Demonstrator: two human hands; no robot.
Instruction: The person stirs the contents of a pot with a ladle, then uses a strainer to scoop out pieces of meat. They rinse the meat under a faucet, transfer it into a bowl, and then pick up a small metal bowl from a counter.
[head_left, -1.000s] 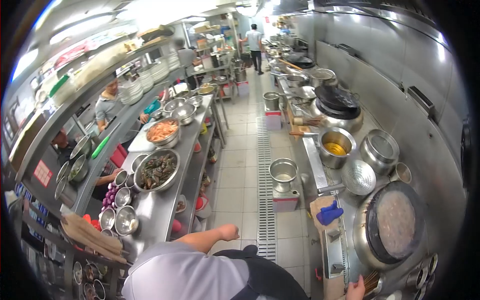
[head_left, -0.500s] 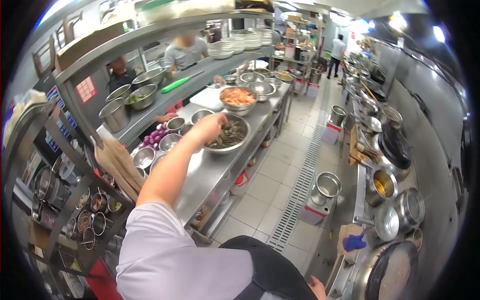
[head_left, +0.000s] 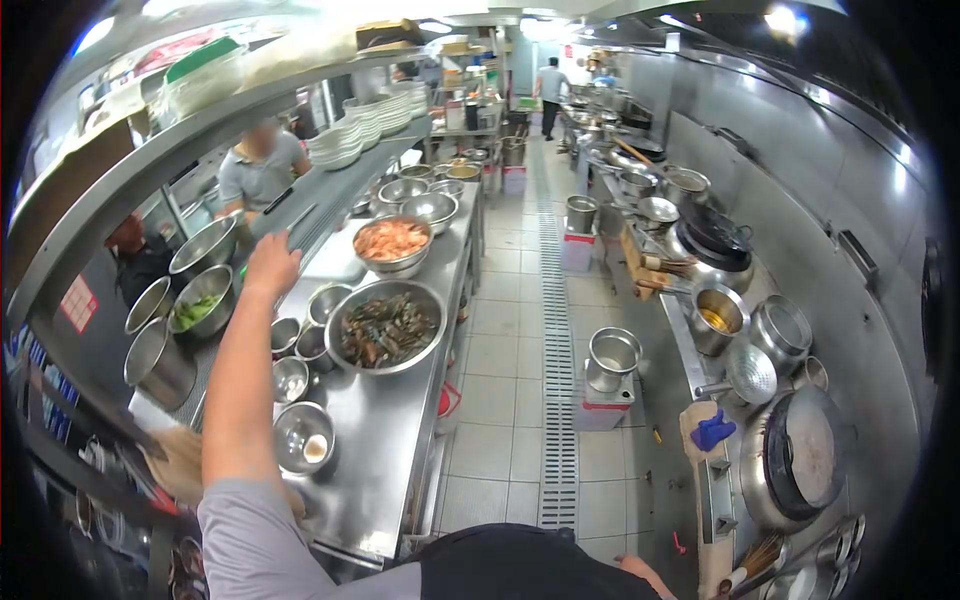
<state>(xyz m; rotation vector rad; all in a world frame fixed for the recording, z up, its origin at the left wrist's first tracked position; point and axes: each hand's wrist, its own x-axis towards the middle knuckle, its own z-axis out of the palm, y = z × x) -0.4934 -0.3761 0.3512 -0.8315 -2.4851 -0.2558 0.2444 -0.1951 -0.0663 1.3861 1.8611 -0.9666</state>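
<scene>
My left hand (head_left: 272, 265) reaches over the steel shelf, closed around the green handle of a knife; its narrow blade (head_left: 302, 216) sticks out beyond my fingers. Most of the handle is hidden by the hand. Below and to the right, a large steel bowl of raw dark shrimp (head_left: 388, 328) sits on the counter. Behind it is a bowl of orange-pink pieces (head_left: 391, 240), beside a white cutting board (head_left: 335, 262). My right hand (head_left: 645, 575) shows only partly at the bottom edge, low by my side, its fingers not clear.
Small steel bowls (head_left: 303, 437) line the counter. Pots and a bowl of green vegetables (head_left: 202, 303) stand on the shelf, with stacked plates (head_left: 340, 147) farther along. A person (head_left: 262, 170) is across the shelf. Stoves with woks (head_left: 800, 460) run along the right; a pot (head_left: 613, 358) stands beside the aisle.
My left hand has left the shrimp bowl and moved up to the shelf, onto the green-handled knife. The view has turned, so the counter appears farther left.
</scene>
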